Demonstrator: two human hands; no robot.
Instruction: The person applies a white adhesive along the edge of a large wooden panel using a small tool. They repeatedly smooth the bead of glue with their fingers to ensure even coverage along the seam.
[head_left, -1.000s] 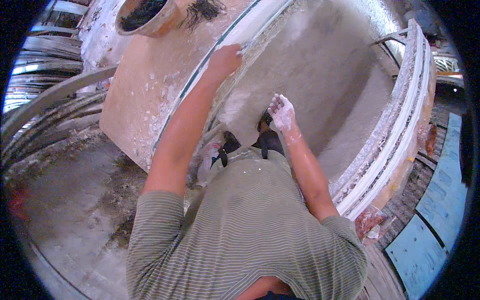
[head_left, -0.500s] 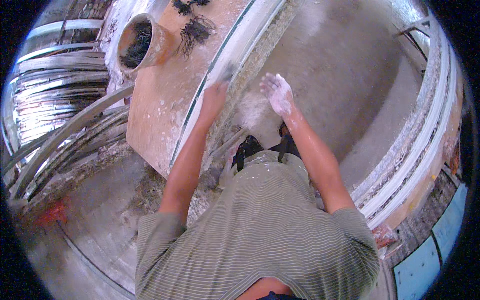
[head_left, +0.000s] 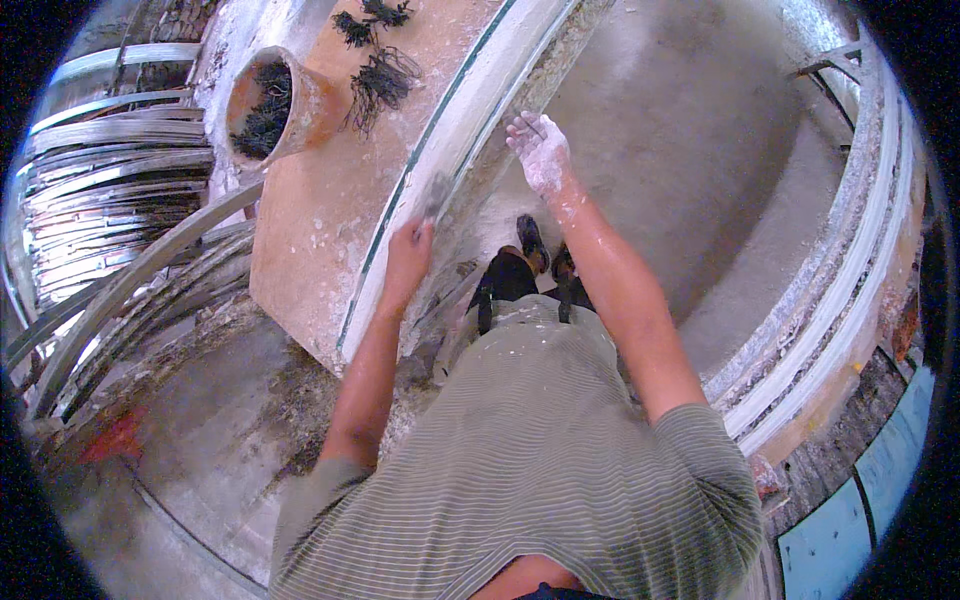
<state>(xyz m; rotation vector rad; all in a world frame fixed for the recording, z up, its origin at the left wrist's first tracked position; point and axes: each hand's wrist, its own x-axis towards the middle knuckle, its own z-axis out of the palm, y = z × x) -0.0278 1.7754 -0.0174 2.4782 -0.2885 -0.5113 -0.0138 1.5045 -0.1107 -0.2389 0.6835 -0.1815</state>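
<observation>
L hand (head_left: 408,262) pinches a small scraper (head_left: 436,194) by its handle against the white curved mould (head_left: 470,110); light, stiff tool. R hand (head_left: 540,152) spread wide, plaster-caked, holding nothing. Wet plaster looks slick, so I'd grip low on the handle.

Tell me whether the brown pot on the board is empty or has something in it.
Not empty. The brown pot lies tilted with its mouth toward the camera, and dark stringy fibres show inside; more dark fibre bundles lie on the board beside it.

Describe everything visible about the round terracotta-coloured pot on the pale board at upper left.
The round terracotta-coloured pot looks like clay or plastic, its outside streaked with white dust. It lies tilted, mouth facing the upper left, and holds a mass of dark wiry fibres. It sits at the far left corner of the dusty pale board, beside loose bundles of dark fibres. Neither hand touches it.
</observation>
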